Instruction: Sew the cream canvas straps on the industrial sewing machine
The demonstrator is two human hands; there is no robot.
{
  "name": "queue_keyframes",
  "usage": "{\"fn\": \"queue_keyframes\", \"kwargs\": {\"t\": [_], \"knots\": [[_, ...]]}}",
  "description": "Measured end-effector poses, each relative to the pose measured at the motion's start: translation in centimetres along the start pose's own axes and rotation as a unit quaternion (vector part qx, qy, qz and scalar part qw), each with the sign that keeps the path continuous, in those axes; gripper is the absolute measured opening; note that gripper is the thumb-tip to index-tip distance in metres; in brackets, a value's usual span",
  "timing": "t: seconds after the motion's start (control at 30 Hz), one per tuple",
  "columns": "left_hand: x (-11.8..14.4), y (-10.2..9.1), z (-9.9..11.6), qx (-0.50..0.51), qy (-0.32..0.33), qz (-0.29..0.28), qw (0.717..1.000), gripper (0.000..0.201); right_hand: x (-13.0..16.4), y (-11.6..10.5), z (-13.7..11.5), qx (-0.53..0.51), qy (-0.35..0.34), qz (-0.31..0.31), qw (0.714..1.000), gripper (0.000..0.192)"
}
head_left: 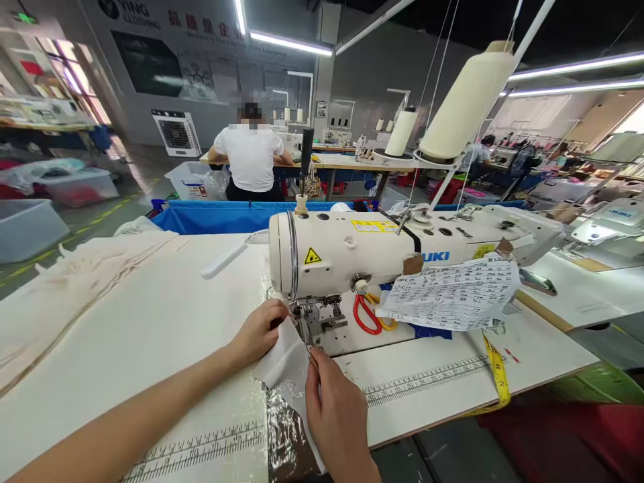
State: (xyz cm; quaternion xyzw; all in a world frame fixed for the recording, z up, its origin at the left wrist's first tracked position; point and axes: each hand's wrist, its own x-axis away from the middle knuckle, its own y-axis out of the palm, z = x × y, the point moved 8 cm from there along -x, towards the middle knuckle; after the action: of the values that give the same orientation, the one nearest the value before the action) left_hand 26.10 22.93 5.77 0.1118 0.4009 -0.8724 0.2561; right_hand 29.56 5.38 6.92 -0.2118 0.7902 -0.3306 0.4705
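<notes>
We see a small white cloth piece (282, 359) lying under the needle of the white sewing machine (352, 251), near the front edge of the desk (151, 335); our left hand (259, 332) presses it with fingers together, and our right hand (337, 419) pinches its edge. Behind the desk's far edge stands a blue bin (221, 218), whose contents we cannot see. Clear plastic boxes (75, 184) holding fabric stand on the workshop floor at left, and a person in white (250, 161) sits at another table.

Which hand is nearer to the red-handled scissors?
Right. The right hand is at the front table edge, below and slightly left of the scissors, pinching the white cloth. The left hand sits farther left, beyond the presser foot.
</notes>
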Motion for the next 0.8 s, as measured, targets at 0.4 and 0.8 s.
{"fn": "queue_keyframes", "kwargs": {"t": [0.4,0.8], "knots": [[-0.21,-0.21,0.43,0.002,-0.007,-0.004,1.000,0.020,-0.15,0.37,0.18,0.003,0.011,0.014,1.000,0.043],[-0.15,0.05,0.54,-0.018,0.002,-0.011,1.000,0.021,-0.24,0.76,-0.02,0.001,0.010,0.008,1.000,0.040]]}}
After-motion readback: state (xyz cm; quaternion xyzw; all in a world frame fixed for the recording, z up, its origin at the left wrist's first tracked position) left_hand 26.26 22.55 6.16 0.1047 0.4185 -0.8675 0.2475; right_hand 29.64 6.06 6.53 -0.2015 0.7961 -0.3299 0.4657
